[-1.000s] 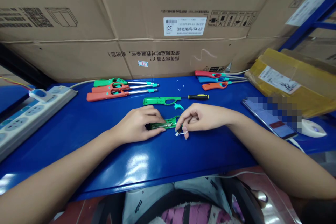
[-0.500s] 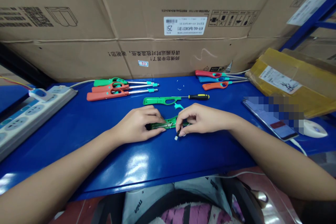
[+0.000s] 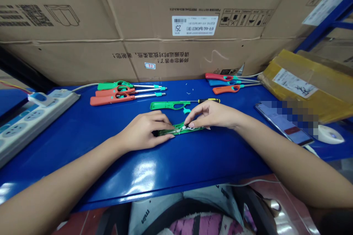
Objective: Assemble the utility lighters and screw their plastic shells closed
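My left hand [image 3: 150, 128] pinches the left end of an opened green lighter half [image 3: 180, 131] lying on the blue table. Inside that shell are a clear tube-like part and thin white wire. My right hand [image 3: 206, 115] is closed on a small black-and-white igniter piece [image 3: 185, 126], held at the middle of the shell; its fingers partly hide it. Just beyond the hands lie the other green shell half [image 3: 162, 105], a teal trigger [image 3: 186, 111] and a screwdriver [image 3: 216, 100] with a black and yellow handle.
Long-necked lighters [image 3: 113, 98] lie at the back left, more lighters [image 3: 227, 89] at the back right. A power strip [image 3: 38, 114] is on the left. On the right are a phone [image 3: 284, 125], a white mouse [image 3: 331, 134] and a yellow-taped parcel [image 3: 309, 84]. A large carton [image 3: 149, 3] stands behind.
My right hand has moved up and slightly right, bringing the black-and-white igniter piece from in front of the green shell onto it. My left hand stays in place.
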A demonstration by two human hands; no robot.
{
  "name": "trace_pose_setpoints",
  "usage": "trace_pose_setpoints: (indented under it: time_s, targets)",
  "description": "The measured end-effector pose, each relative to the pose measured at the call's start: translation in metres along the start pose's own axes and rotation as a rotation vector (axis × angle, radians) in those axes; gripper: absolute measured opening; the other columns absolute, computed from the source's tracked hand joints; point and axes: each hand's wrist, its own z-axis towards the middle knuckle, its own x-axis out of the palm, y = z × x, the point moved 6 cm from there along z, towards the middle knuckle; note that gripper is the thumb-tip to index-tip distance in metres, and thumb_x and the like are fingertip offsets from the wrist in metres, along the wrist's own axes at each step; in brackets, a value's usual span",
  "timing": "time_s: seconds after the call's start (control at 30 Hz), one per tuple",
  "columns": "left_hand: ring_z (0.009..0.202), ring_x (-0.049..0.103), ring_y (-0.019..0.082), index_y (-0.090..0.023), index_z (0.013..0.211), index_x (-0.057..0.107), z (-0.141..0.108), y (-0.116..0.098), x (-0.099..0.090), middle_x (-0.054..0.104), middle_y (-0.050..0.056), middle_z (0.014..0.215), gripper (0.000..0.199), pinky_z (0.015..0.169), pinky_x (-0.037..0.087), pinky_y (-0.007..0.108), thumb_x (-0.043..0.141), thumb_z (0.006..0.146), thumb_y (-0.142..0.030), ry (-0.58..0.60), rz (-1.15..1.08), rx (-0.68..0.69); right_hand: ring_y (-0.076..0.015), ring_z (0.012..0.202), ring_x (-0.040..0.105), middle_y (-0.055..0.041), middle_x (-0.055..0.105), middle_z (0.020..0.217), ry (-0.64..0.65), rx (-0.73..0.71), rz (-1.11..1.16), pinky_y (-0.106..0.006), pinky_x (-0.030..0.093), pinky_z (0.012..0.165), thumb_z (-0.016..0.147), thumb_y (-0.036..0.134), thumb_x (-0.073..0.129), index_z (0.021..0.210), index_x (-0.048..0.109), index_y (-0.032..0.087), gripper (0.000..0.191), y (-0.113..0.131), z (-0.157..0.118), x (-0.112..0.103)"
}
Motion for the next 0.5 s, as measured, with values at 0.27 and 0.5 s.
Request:
trace_pose_setpoints:
  time_s: [0.27, 0.5]
  targets:
    - [0.089, 0.071, 0.019, -0.022, 0.107, 0.079, 0.0, -0.001, 0.0, 0.076, 0.005, 0.097, 0.019, 0.082, 0.058, 0.032, 0.066, 0.096, -0.031, 0.004, 0.007, -0.007, -0.0069, 0.056, 0.045, 0.0005, 0.067, 0.073, -0.014, -0.107, -0.005, -0.023, 0.035, 0.053, 0.079, 0.034, 0.08, 0.101, 0.079, 0.015, 0.029, 0.004, 0.002, 0.002]
    - [0.09, 0.07, 0.019, -0.021, 0.107, 0.078, 0.0, 0.0, 0.001, 0.076, 0.006, 0.098, 0.019, 0.082, 0.058, 0.032, 0.067, 0.096, -0.031, 0.002, 0.007, -0.014, -0.0084, 0.059, 0.043, -0.0014, 0.067, 0.079, -0.193, -0.277, -0.285, -0.025, 0.034, 0.055, 0.083, 0.026, 0.076, 0.094, 0.079, 0.015, 0.016, 0.009, 0.002, 0.008]
